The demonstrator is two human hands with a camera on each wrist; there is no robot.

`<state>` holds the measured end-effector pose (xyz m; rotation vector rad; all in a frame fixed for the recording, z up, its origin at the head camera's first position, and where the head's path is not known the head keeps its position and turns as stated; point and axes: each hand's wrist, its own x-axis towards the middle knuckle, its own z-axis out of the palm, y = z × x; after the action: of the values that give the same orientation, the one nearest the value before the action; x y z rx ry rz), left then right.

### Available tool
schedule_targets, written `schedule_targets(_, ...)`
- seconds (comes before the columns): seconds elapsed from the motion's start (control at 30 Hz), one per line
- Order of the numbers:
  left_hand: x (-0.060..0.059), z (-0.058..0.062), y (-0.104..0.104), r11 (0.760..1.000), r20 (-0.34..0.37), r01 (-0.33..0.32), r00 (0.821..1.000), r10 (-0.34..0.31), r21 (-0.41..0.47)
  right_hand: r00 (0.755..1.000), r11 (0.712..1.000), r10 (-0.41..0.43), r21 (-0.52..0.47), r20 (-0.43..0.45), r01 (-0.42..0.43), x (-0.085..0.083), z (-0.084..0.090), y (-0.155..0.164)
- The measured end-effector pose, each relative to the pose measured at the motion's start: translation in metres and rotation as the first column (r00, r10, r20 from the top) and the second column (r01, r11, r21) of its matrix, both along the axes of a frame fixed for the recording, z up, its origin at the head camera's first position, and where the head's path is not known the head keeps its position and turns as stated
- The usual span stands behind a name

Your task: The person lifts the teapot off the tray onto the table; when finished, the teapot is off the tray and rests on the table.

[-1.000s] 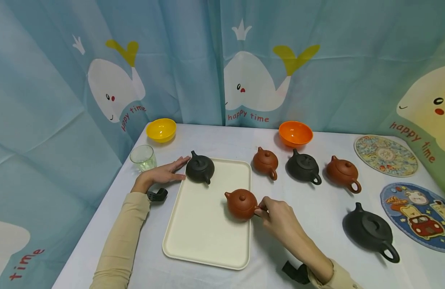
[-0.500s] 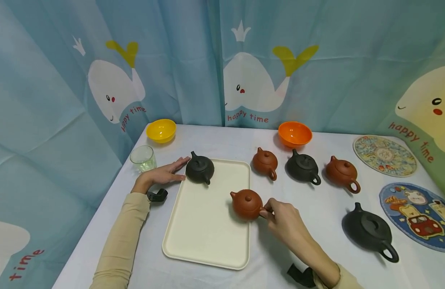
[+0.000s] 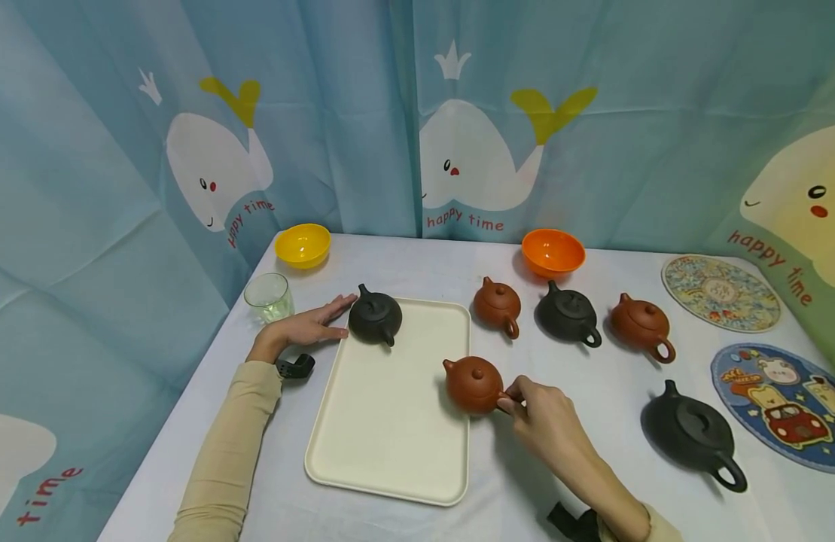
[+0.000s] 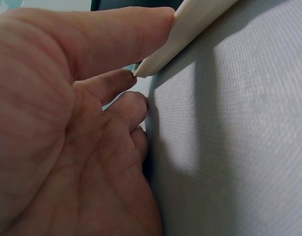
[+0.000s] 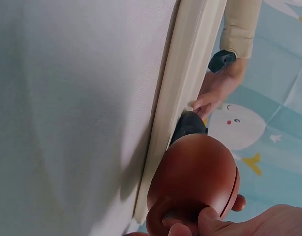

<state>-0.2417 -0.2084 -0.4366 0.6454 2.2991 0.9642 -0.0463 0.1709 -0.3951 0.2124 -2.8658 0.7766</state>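
My right hand pinches the handle of a reddish-brown clay teapot, held over the right edge of the cream tray. The right wrist view shows this teapot upright, its loop handle between thumb and fingers. A dark clay teapot stands in the tray's far left corner. Beside it my left hand lies at the tray's left edge with fingers extended. In the left wrist view the thumb touches the tray rim, fingers spread beyond it.
Right of the tray stand a small brown teapot, a dark one, another brown one and a large dark one. Behind are yellow and orange bowls. A glass stands left; round mats lie right.
My right hand has moved to the right with the brown teapot, from over the tray toward its right edge. The left hand has stayed in place.
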Motion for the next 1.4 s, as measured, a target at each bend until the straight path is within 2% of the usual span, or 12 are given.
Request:
schedule_targets(0.3, 0.0, -0.001, -0.001, 1.0, 0.008, -0.006, 1.0, 0.006, 0.003, 0.999, 1.0, -0.014, 0.007, -0.036, 0.015, 0.004, -0.003, 0.01)
schedule_targets(0.57, -0.002, 0.0, 0.002, 1.0, 0.003, -0.004, 1.0, 0.004, 0.006, 0.999, 0.999, -0.049, 0.01, -0.02, 0.049, 0.009, -0.003, 0.019)
schedule_targets(0.97, 0.001, -0.001, 0.0, 1.0, 0.002, -0.004, 1.0, 0.004, 0.013, 0.996, 0.996, -0.087, 0.024, -0.014, 0.087, 0.016, -0.013, 0.031)
schedule_targets(1.4, -0.002, -0.003, 0.0, 1.0, 0.004, 0.002, 1.0, -0.002, 0.029, 0.986, 0.985, -0.169, 0.037, 0.003, 0.168, 0.022, -0.013, 0.05)
